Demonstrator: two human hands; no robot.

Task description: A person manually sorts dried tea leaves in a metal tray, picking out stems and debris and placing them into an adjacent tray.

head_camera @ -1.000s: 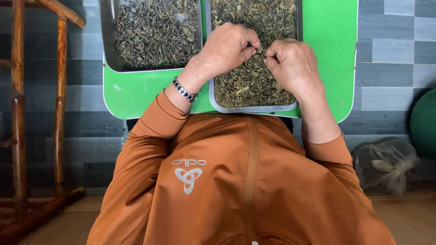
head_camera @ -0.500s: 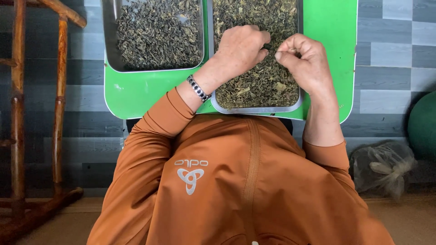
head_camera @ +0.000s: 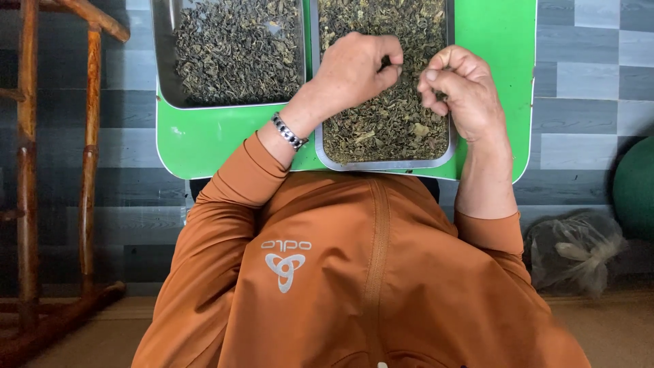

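Two metal trays of dried green-brown leaves lie side by side on a green tabletop [head_camera: 204, 140]. My left hand [head_camera: 351, 68] hovers over the leaves [head_camera: 388, 126] in the right tray [head_camera: 385, 165], its fingers curled in and the thumb pressed to them. A metal bracelet [head_camera: 289, 131] sits on that wrist. My right hand [head_camera: 463, 92] is at the same tray's right side, fingertips pinched together. Anything held between the fingers of either hand is too small to make out. The left tray [head_camera: 163, 68] with its leaves [head_camera: 235, 51] is untouched.
A dark wooden frame [head_camera: 88, 136] stands on the left, on the grey plank floor. A clear plastic bag [head_camera: 572, 252] lies on the floor at the right, with a green round object [head_camera: 637, 187] beside it. My orange jacket fills the lower view.
Both hands have shifted slightly farther up the right tray and moved a little apart. The right hand has lifted with its fingertips pinched.
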